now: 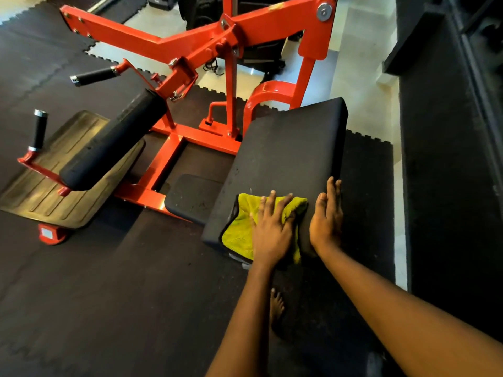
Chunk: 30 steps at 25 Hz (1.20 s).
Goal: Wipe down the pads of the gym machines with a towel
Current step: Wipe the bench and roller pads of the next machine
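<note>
Your left hand (272, 229), spread flat, presses the yellow towel (239, 232) on the near edge of the pad (288, 148); your right hand (326, 221), also flat, rests at its right edge.

Red frame (190, 42), black pads, yellow-green towel (239, 227)

Black seat pad (288, 153) and roller pad (114, 140) — dark floor mats (95, 281) with jigsaw-toothed edges — pale floor (356, 77).

Black interlocking rubber mats (81, 281) cover the ground beside pale tiles (359, 55).

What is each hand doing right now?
Left hand: open, fingers flat, pressing the yellow towel onto the black pad.
Right hand: open, resting flat on the black pad, holding nothing.
</note>
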Each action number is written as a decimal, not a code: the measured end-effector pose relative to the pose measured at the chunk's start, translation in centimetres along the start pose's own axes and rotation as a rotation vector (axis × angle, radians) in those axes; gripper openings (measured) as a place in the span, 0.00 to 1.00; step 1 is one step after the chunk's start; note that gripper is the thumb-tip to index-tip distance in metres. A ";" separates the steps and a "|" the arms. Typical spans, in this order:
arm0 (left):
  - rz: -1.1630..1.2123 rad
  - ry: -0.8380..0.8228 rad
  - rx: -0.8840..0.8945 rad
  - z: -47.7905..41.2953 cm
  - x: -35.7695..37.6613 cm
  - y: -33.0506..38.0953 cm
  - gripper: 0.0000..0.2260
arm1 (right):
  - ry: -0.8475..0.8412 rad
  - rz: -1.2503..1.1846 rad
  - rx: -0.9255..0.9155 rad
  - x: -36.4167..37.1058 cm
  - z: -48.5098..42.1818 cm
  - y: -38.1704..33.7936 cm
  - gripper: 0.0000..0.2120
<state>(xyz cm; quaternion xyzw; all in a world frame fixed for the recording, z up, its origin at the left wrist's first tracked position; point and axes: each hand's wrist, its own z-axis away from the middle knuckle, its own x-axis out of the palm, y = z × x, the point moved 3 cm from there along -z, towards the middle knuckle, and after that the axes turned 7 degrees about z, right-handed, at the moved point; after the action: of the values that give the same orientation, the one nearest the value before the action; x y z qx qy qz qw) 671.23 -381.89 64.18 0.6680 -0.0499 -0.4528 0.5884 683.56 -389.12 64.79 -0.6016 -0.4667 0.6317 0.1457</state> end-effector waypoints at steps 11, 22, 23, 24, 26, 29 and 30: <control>-0.086 0.079 -0.481 -1.2 -2.0 -2.2 0.38 | 0.026 0.032 -0.008 0.2 -0.1 0.0 0.27; -0.019 0.009 -0.610 -6.3 -4.5 -6.7 0.28 | 0.016 0.075 -0.012 0.3 0.0 0.2 0.26; -0.018 0.016 -0.614 -6.1 -4.4 -6.6 0.28 | 0.021 0.071 -0.011 0.2 0.1 0.1 0.26; -0.021 0.025 -0.611 -5.3 -4.2 -6.2 0.28 | 0.025 0.068 -0.008 0.1 0.1 0.1 0.26; -0.010 0.049 -0.603 -2.5 -2.9 -5.7 0.28 | 0.023 0.064 -0.009 0.1 0.1 -0.1 0.27; 0.024 0.073 -0.617 -0.4 -2.3 -6.6 0.28 | 0.016 0.077 -0.001 0.1 0.1 -0.3 0.26; 0.023 0.074 -0.631 -1.1 -2.7 -7.1 0.28 | 0.016 0.080 0.003 0.0 0.2 -0.3 0.26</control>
<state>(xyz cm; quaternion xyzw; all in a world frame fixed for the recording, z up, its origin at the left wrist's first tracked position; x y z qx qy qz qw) 667.06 -377.27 59.64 0.4680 0.1067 -0.4146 0.7731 683.22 -389.01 64.98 -0.6247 -0.4403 0.6327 0.1248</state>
